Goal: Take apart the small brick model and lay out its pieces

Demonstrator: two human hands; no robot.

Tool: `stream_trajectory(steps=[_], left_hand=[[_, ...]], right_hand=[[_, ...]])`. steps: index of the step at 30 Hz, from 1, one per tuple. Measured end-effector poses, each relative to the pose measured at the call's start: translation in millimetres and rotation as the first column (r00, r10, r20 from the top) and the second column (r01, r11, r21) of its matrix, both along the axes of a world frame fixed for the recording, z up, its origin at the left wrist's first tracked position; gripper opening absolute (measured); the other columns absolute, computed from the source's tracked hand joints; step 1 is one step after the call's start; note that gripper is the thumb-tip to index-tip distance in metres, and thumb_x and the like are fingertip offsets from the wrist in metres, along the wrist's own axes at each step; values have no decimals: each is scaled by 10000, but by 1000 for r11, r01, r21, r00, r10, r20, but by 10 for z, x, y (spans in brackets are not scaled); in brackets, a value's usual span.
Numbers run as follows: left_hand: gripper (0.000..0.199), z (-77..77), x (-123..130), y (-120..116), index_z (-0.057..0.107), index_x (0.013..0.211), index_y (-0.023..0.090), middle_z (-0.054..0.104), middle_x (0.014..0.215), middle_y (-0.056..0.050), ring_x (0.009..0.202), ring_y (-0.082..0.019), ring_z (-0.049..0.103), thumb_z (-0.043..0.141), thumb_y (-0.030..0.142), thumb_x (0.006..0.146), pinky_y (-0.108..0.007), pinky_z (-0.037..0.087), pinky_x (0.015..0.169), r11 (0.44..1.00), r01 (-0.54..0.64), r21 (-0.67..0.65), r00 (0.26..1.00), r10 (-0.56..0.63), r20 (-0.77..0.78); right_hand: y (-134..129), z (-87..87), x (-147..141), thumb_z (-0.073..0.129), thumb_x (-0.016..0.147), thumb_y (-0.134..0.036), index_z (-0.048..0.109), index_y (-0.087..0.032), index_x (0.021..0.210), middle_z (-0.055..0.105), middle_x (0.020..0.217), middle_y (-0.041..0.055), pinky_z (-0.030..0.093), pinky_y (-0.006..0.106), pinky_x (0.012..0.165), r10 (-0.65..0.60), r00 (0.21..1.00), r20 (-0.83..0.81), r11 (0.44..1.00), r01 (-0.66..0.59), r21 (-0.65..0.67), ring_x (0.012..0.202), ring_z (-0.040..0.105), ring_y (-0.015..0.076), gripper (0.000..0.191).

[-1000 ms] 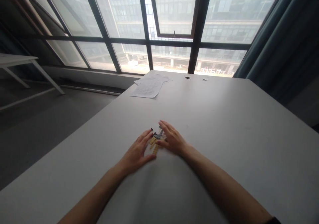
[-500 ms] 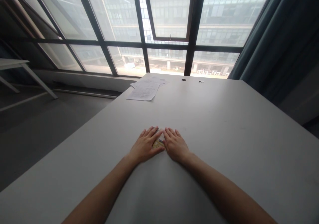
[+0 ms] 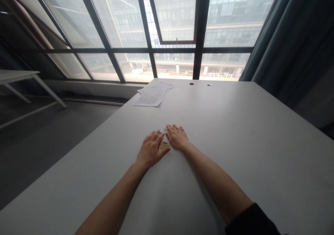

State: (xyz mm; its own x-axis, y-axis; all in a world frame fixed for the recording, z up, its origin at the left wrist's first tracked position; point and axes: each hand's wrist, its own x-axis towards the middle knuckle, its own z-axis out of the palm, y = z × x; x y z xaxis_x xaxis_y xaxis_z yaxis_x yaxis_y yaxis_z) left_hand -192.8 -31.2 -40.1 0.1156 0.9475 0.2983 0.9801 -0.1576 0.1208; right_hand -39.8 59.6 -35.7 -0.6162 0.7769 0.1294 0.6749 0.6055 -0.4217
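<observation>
Head view, centre of frame: one cluster of small pieces [image 3: 164,145], yellow, grey and whitish, lying on a white table [image 3: 221,137] (individual shapes too small to tell, and partly covered). Left hand [image 3: 150,151], just left of centre: palm down, fingers slightly spread, thumb out to the right along the lower edge of the cluster. Right hand [image 3: 177,137], just right of centre: palm down, fingers loosely fanned towards the upper left, at the cluster's right side. The hands lie near each other, the cluster showing between them; whether either covers further pieces, cannot tell. Black sleeve [image 3: 252,221], one, lower right, on the right forearm. Paper sheets [image 3: 152,95], printed, overlapping, above centre at the table's far left corner. Window [image 3: 174,15], dark-framed, across the top. Curtain [image 3: 284,47], blue-grey, upper right. Second table [image 3: 18,75], white-legged, at the left edge.
</observation>
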Motion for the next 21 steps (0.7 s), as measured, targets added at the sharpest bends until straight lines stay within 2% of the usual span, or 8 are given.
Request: stream_trajectory(steps=[4, 9, 14, 16, 18, 21], left_hand=[[771, 3, 54, 22, 382, 1406, 134, 389, 1460, -187, 1364, -340, 325, 507, 619, 820, -519, 275, 1098, 996, -60, -58, 998, 61, 15], [703, -18, 61, 94, 403, 1402, 152, 416, 1452, -158, 1356, -332, 348, 440, 600, 862, -512, 277, 1098, 994, -98, -45, 994, 99, 38], [636, -51, 51, 132, 489, 1342, 173, 445, 1436, -140, 1356, -331, 352, 435, 590, 866, -526, 272, 1101, 995, -96, -29, 992, 98, 73], [650, -57, 33, 124, 482, 1344, 163, 430, 1444, -149, 1371, -330, 324, 451, 592, 857, -534, 249, 1113, 993, -114, 17, 982, 110, 154], [678, -71, -21, 107, 482, 1341, 155, 426, 1447, -150, 1384, -321, 304, 474, 611, 839, -527, 227, 1131, 984, -158, 86, 925, 117, 362], [709, -81, -166, 87, 445, 1363, 136, 419, 1452, -152, 1375, -288, 336, 360, 645, 878, -485, 247, 1143, 952, -268, 146, 729, 101, 677]], right_hand=[[27, 15, -35, 297, 985, -381, 426, -258, 1390, 388, 1492, 22, 99, 559, 1136, 77, 997, -11, 996, -78, -48, 1410, 255, 248, 442], [-81, 43, 36, 358, 967, -351, 487, -273, 1345, 466, 1440, 6, 122, 484, 1157, 130, 988, -84, 988, -136, -67, 1387, 315, 201, 407], [-292, 38, 155, 358, 958, -309, 549, -207, 1297, 541, 1372, 57, 300, 365, 1115, 14, 958, -288, 996, -40, -84, 1323, 419, 178, 402], [-399, -1, 297, 300, 974, -333, 558, -180, 1283, 579, 1326, 89, 390, 362, 1056, -44, 923, -383, 993, 0, -115, 1254, 502, 189, 431], [-486, -53, 535, 169, 996, -360, 545, -147, 1291, 638, 1236, 125, 474, 377, 970, -93, 885, -457, 987, 23, -158, 1147, 595, 201, 523], [-533, -87, 1087, -73, 975, -380, 429, -36, 1372, 621, 1223, 223, 515, 429, 911, -174, 820, -545, 975, 65, -213, 1120, 622, 236, 726]])
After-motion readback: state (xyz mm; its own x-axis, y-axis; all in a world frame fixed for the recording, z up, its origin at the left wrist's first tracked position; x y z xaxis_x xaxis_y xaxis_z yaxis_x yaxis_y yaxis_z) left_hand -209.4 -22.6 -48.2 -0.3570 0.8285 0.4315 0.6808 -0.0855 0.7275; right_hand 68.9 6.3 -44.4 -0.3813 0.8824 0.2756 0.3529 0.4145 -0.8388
